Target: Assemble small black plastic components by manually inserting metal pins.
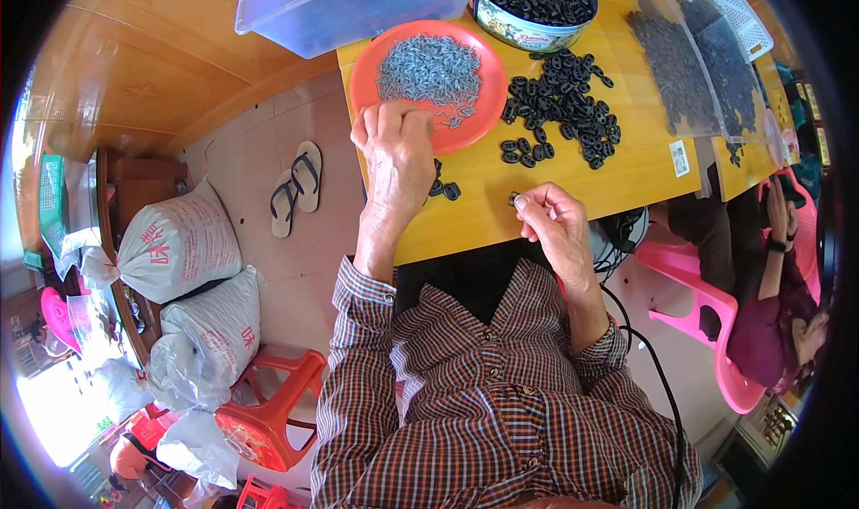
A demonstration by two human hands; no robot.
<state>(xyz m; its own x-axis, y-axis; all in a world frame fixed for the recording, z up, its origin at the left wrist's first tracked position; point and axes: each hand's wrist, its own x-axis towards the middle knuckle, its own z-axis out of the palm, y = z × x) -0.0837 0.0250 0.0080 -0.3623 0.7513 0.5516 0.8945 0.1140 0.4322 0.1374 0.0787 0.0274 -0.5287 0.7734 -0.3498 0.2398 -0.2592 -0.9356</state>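
My left hand (398,147) reaches over the near rim of a round orange-red plate (362,78). Its fingers are curled together, and whatever lies between the fingertips is hidden. Many small grey pin-like pieces (428,69) are heaped on that plate. Over the table's near edge, my right hand (557,227) pinches a small black plastic part (513,199) between thumb and forefinger. A few black oval parts (450,190) lie just right of my left wrist. Farther back spreads a loose pile of similar black oval parts with holes (568,97).
A round tin (528,35) full of black parts and a translucent bin (358,12) stand at the back of the yellow table (626,173). A clear divided container (680,80) of dark pieces is at the right. Another person (774,321) sits there; a black cable (662,375) hangs nearby.
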